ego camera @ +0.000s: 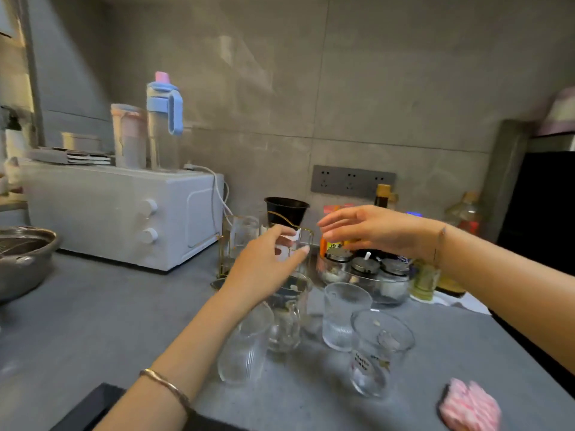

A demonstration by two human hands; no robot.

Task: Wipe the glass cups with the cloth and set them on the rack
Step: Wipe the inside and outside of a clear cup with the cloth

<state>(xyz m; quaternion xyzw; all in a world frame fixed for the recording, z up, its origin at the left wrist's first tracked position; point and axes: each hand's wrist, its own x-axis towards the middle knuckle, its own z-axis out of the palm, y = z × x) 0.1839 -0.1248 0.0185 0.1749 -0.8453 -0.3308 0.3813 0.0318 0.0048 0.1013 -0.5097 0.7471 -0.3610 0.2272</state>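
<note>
A person's left hand is reaching across a grey bench in a grey-tiled kitchen, its grip curling round a cup with white marks at the gold wire rack. Whether the cup is resting on the rack cannot be told. The right hand is hovering just beside it above a bowl of jars, its grip loose and spread, holding nothing. A second glass is sitting in the rack's far left side. Nearer the camera, a ribbed glass and a printed glass are standing upright on the bench, with a tilted glass and a small jug under the left forearm. The pink cloth is lying at the bench's near right, well apart from both hands. A white microwave carrying a blue-capped bottle is standing against the wall at left, a steel bowl beside it, and a socket strip is showing on the tiles behind a black pot.
</note>
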